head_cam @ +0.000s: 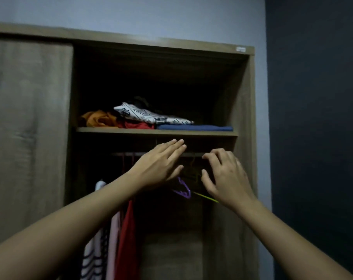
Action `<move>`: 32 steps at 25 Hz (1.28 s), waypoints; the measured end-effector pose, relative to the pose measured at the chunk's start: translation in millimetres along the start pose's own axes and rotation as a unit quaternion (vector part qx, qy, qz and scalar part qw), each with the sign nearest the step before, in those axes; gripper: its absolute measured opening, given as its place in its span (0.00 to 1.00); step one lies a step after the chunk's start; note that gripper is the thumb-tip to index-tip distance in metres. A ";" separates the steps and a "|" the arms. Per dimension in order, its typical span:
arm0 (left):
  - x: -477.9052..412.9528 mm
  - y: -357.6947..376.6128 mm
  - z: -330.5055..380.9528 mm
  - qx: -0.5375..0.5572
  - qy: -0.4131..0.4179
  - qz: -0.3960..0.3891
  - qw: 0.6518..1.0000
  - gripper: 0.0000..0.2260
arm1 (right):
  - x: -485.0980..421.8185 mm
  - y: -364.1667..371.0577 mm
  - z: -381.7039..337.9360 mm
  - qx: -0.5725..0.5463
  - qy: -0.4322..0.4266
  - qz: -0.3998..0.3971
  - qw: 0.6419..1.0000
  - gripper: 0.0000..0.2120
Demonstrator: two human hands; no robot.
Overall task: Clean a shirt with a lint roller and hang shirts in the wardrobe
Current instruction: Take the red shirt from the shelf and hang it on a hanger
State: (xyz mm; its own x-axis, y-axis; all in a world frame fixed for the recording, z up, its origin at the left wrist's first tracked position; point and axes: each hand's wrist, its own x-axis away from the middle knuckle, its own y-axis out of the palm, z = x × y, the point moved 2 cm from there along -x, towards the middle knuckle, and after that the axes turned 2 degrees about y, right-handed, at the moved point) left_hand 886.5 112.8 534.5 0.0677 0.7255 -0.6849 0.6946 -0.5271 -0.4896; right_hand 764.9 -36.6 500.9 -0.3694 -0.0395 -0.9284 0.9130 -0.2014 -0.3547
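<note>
Both my arms reach up into an open wooden wardrobe. My left hand is flat with straight fingers, in front of the hanging rail. My right hand is beside it, fingers curled and apart, holding nothing. Between and below the hands hang empty hangers: a purple hanger, a yellow-green hanger and dim brownish ones. Further left on the rail hang a red shirt, a pink garment and a striped shirt. No lint roller is in view.
The shelf above the rail carries folded clothes: an orange piece, a white patterned one and a blue one. A sliding door covers the wardrobe's left half. A dark wall stands at right.
</note>
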 end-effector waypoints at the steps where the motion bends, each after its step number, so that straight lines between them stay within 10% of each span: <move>1: -0.7 1.3 -19.0 -0.012 -0.004 0.000 1.000 0.26 | -7.6 8.5 -4.5 -0.003 0.000 0.004 1.000 0.16; 10: -37.8 17.7 -131.9 -0.075 -0.061 0.056 0.994 0.26 | -114.0 71.7 7.9 0.043 -0.042 0.012 0.998 0.14; 17: -109.2 57.0 -168.0 -0.034 -0.133 -0.083 0.987 0.30 | -197.5 119.6 27.6 -0.001 -0.040 -0.044 0.998 0.19; 26: -139.5 61.6 -205.5 -0.049 -0.185 -0.023 0.981 0.08 | -271.1 170.4 30.1 -0.072 -0.015 -0.166 0.983 0.32; 32: -122.0 68.0 -216.7 -0.152 -0.175 -0.189 0.954 0.28 | -301.1 197.0 30.4 0.011 -0.042 -0.256 0.966 0.26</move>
State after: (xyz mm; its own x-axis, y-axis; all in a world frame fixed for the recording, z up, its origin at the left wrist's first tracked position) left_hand 1080.7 84.4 701.7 -0.4358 0.6179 -0.6544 0.8009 -0.0654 -0.5952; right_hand 1050.7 -94.1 714.0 -0.7850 -0.0077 -0.6195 0.6035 -0.2354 -0.7618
